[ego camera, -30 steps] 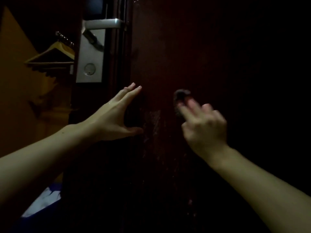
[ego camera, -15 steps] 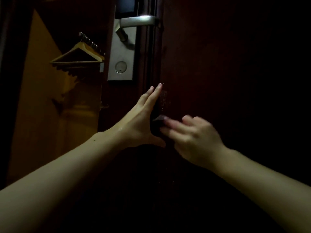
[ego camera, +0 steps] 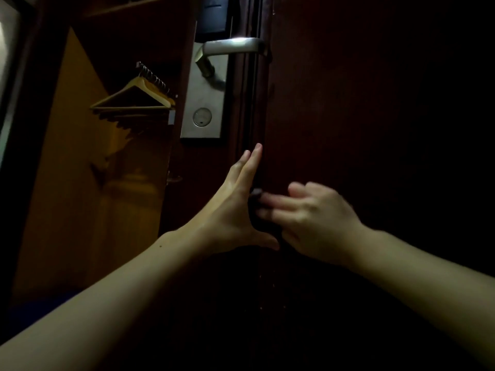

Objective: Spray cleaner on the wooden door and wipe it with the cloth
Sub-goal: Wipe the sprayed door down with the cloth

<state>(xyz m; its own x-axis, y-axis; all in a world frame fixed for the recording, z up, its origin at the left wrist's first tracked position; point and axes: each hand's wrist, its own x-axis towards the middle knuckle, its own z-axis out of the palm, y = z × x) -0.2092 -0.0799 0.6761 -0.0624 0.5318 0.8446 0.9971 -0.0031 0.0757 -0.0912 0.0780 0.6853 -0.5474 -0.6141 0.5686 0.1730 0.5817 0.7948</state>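
Basically mid-wipe: right hand (ego camera: pixel 316 220) presses a dark cloth (ego camera: pixel 255 210) on the wooden door (ego camera: pixel 361 129) edge below the lever handle (ego camera: pixel 233 46), left hand (ego camera: pixel 235 210) flat and open bracing beside it; no spray bottle visible, wet flecks lower down, most of the panel apparently left.

Two bare hands meet at one dark wooden door (ego camera: pixel 361 116): the left hand (ego camera: pixel 233 210) and the right hand (ego camera: pixel 316 220). One dark cloth (ego camera: pixel 258 210) sits between them. Above the grip, one metal lever handle (ego camera: pixel 233 46); up-left, one bunch of wooden hangers (ego camera: pixel 134 100).
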